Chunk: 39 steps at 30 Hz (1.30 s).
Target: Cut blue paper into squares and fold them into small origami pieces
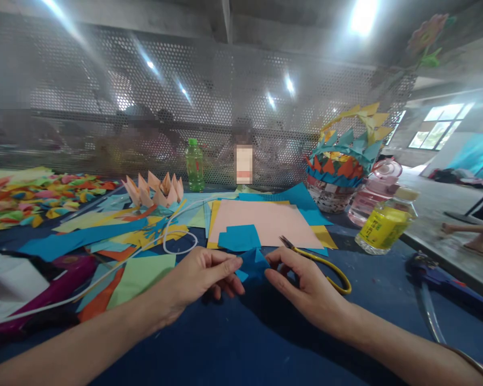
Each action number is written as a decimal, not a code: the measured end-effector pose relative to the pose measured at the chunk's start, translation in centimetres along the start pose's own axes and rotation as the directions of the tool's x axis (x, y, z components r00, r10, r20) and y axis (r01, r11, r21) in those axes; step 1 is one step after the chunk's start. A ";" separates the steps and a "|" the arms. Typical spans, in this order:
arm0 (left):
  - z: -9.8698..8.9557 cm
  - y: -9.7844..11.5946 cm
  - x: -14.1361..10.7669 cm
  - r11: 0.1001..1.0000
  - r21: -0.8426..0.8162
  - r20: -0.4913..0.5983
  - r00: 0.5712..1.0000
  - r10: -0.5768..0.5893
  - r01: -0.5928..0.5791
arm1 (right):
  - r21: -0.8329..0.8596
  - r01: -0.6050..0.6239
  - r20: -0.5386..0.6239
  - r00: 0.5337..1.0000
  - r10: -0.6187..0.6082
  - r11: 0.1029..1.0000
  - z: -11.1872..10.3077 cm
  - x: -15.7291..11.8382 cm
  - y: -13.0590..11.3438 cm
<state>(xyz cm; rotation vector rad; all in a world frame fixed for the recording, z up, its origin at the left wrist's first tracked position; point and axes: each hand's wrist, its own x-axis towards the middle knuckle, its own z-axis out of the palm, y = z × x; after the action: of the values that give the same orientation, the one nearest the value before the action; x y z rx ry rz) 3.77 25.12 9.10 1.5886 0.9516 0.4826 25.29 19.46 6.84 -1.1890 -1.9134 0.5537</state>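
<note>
A small folded piece of blue paper is held up over the dark blue table, between my two hands. My left hand pinches its left side between thumb and fingers. On the right edge of the same piece, my right hand has thumb and forefinger closed. Behind it, cut blue paper lies on a stack of pink sheets. Scissors with yellow handles rest beside my right hand, their blades over the pink sheet.
Left are a purple tool with a white cord, paper scraps and a pink paper crown. A green bottle stands behind. At right are a paper basket, a yellow-labelled bottle and a blue glue gun.
</note>
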 end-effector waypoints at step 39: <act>0.7 -0.8 -0.4 0.957 0.150 -0.150 0.951 0.271 -0.249 | 0.512 -0.281 0.082 0.957 0.280 0.812 0.6 0.3 1.0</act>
<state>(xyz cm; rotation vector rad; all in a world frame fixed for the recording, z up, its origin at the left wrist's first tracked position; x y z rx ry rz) 3.80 24.43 8.21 1.8253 0.9183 0.7629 25.27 20.19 5.84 -1.1031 -1.4486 1.1533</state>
